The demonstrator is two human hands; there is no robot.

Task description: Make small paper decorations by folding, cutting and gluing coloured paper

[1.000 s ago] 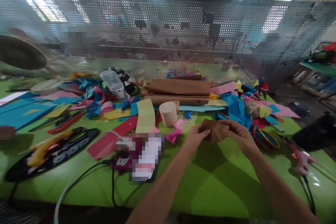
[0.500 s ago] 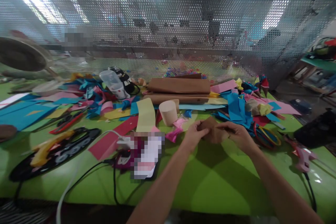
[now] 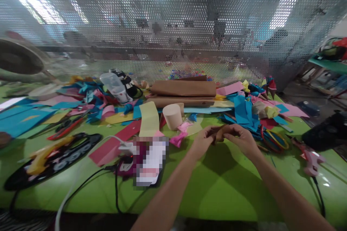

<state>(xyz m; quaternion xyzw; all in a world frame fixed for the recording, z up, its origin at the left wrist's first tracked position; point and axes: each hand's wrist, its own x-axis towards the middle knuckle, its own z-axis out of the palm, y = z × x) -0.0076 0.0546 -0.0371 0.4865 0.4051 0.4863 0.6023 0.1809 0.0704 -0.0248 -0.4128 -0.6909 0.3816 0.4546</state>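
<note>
Between my two hands, over the green table, is a small piece of brown paper (image 3: 221,133), folded or curled. My left hand (image 3: 204,140) is closed on its left side, with thumb and fingers pinching. On the other side my right hand (image 3: 241,138) pinches the same paper. The fingers hide much of its shape. Just left of my hands lies a pink paper bow (image 3: 179,138), with a cream paper cylinder (image 3: 172,116) standing behind it.
A pink glue gun (image 3: 311,162) lies at the right by a dark bottle (image 3: 325,131). Left are a phone (image 3: 151,162), a power strip (image 3: 126,166) with cords, and scissors (image 3: 66,127). Brown paper rolls (image 3: 184,89) and coloured scraps line the back, before a perforated metal screen (image 3: 179,36).
The brown paper, spread wider before, is now folded or curled smaller between my fingers. My hands have come closer together. The view has shifted slightly.
</note>
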